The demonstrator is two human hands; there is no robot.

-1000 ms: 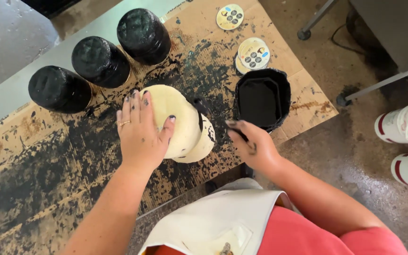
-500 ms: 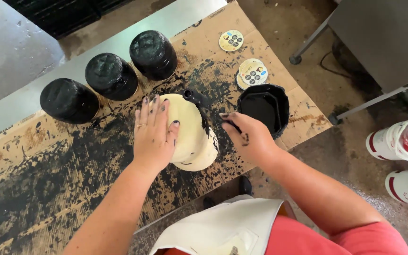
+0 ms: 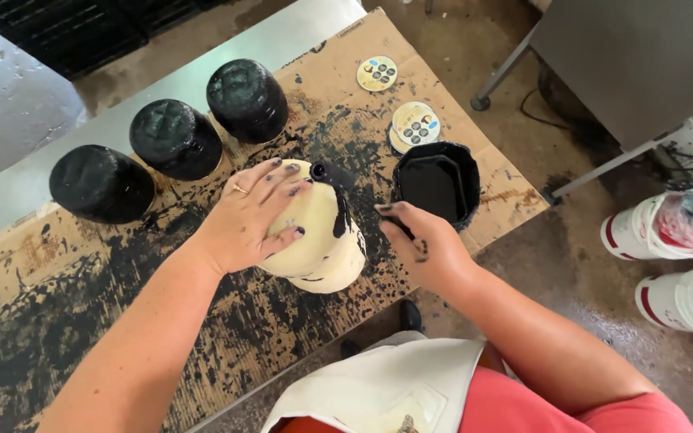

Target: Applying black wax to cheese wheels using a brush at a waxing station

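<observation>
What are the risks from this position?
1. The left hand lies flat on the cream vessel near the wet black streak down its side; fingers may smear it.
2. The open black paint tub sits right beside the right hand; a nudge might tip it.
3. The three black-coated jars stand close behind; contact could mar their coating.

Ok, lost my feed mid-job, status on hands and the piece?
Left hand flat on cream rounded pot. Right hand grips black brush handle, tip hidden. Black paint tub close right; nothing blocking.
</observation>
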